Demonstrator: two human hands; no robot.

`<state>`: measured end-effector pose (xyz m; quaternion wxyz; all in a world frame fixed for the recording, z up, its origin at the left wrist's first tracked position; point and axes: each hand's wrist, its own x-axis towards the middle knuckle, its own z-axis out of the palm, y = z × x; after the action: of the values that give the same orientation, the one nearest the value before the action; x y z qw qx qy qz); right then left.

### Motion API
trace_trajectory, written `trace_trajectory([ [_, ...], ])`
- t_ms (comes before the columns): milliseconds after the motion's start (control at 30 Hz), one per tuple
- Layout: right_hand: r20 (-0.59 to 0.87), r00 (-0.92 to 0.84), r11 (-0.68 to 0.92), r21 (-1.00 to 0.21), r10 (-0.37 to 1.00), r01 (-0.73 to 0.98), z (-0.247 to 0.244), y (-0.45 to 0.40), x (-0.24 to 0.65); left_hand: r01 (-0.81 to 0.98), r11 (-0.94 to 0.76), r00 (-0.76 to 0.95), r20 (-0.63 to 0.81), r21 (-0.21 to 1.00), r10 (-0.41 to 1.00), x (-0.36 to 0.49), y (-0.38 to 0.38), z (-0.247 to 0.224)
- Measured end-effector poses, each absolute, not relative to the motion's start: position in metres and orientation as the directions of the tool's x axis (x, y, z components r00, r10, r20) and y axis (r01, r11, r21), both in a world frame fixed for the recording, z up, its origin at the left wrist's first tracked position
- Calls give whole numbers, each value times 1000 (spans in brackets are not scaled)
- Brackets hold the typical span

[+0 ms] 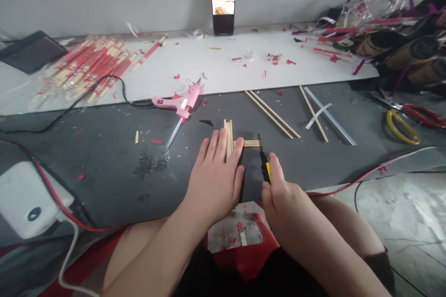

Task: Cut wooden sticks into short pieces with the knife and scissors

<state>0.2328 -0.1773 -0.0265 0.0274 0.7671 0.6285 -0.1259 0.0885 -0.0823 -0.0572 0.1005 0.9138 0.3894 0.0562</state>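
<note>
Bamboo sticks [229,132] lie under the left hand [213,185], its fingers [218,146] spread flat. Fingers of the right hand [280,202] pinch what looks like a yellow craft knife [265,169] just beside them.

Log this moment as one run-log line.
left hand: on wooden sticks | right hand: gripping yellow utility knife, blade at crosswise sticks | nearby: pink glue gun on gray mat

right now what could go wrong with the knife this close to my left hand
The utility knife in your right hand has its blade right beside the wooden sticks held under your left hand, so a slip could reach those fingers. The sticks could also shift under pressure, spoiling the cut. The pink hot glue gun lies nearby, and its cord could snag; whether it is hot cannot be told.
</note>
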Motion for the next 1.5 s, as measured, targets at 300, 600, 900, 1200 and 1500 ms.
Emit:
trace_trajectory([
  [300, -321, -198, 245, 113, 926, 963, -23, -177, 249, 628, -747, 764, 8, 220, 645, 89, -76, -51],
  [600, -288, -251, 312, 192, 924, 930, -28, -181, 251, 576, -779, 805, -7, 248, 593, 86, -70, -48],
  [900, -285, -235, 292, 175, 929, 940, -29, -180, 250, 567, -777, 808, -4, 271, 589, 86, -71, -48],
  [1200, -291, -106, 137, 88, 951, 987, -14, -178, 241, 577, -768, 798, 10, 278, 603, 88, -72, -51],
  [1500, -273, -103, 122, 52, 957, 991, -16, -178, 242, 598, -757, 785, -2, 262, 620, 89, -74, -50],
])
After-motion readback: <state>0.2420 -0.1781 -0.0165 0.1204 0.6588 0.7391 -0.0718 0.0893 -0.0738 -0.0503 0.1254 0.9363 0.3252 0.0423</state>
